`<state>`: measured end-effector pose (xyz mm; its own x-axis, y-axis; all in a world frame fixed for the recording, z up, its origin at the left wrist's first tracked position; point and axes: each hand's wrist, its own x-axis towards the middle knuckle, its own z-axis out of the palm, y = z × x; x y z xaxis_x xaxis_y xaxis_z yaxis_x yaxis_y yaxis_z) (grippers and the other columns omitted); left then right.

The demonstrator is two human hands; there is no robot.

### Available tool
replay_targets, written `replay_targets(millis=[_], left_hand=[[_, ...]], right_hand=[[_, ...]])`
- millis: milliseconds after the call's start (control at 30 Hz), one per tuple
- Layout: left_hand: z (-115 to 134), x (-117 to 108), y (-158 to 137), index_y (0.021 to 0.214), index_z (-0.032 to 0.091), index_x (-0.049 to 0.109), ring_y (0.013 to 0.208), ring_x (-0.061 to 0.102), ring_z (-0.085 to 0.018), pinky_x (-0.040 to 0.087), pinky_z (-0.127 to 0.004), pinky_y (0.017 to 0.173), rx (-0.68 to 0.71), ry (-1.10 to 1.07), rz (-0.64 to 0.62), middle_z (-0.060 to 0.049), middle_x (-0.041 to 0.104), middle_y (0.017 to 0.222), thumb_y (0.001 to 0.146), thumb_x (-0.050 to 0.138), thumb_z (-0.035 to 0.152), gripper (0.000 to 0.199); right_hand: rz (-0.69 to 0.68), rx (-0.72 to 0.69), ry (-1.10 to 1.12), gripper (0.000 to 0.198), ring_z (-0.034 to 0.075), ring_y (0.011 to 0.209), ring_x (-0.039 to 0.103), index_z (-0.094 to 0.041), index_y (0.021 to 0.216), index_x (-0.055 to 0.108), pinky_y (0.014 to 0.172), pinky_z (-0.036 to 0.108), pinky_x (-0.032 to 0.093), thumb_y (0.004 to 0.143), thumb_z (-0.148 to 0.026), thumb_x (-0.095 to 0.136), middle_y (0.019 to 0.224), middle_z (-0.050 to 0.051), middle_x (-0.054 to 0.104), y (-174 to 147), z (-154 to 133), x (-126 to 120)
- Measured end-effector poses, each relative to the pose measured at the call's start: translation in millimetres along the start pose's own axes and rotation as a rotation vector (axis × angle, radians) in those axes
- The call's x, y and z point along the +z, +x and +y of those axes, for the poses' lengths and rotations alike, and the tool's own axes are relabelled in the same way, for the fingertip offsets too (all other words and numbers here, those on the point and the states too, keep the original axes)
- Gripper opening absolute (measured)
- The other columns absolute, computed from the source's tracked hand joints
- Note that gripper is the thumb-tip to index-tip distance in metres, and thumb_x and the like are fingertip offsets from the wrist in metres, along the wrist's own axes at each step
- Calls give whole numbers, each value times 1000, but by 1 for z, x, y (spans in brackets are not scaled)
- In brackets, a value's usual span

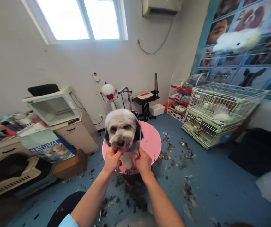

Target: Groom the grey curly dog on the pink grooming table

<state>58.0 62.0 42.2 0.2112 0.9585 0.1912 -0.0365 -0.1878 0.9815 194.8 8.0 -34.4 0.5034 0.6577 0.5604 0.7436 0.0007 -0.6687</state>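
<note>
A dog (121, 129) with a pale, curly head and dark ears faces me on a round pink grooming table (151, 138). My left hand (113, 158) is closed at the dog's chin, its fingertips pinched against the muzzle fur. Beside the dog's cheek and chest, my right hand (143, 161) is closed on a thin grey strip (140, 138), which runs upward by the dark ear. Whether this strip is a strap or the edge of something flat, I cannot tell. Between my hands the dog's pale front shows, and dark hair clippings lie on the table's near edge.
Clumps of cut hair (185, 189) cover the blue floor around the table. A wire cage (220, 107) and a shelf rack (179, 97) stand right. At left are a cabinet (85, 132), a pet food bag (47, 146) and a pet carrier (14, 181). A black stool (65, 208) is near my left arm.
</note>
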Motion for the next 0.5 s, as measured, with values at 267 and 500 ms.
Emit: replay_targets(millis=[267, 500], left_hand=[[4, 1, -11, 58, 13, 59, 50, 45, -9, 37, -22, 51, -8, 59, 101, 0, 53, 51, 61, 71, 40, 31], [-7, -41, 5, 55, 14, 53, 51, 41, -8, 34, -21, 52, 18, 120, 290, 1, 49, 50, 62, 64, 47, 35]], right_hand=[[6, -252, 152, 22, 15, 59, 51, -19, 69, 59, 63, 27, 35, 86, -21, 45, 59, 2, 58, 6, -23, -3], [-134, 567, 299, 31, 22, 64, 60, -17, 81, 66, 60, 29, 42, 80, -38, 44, 65, 8, 65, -19, 99, 48]])
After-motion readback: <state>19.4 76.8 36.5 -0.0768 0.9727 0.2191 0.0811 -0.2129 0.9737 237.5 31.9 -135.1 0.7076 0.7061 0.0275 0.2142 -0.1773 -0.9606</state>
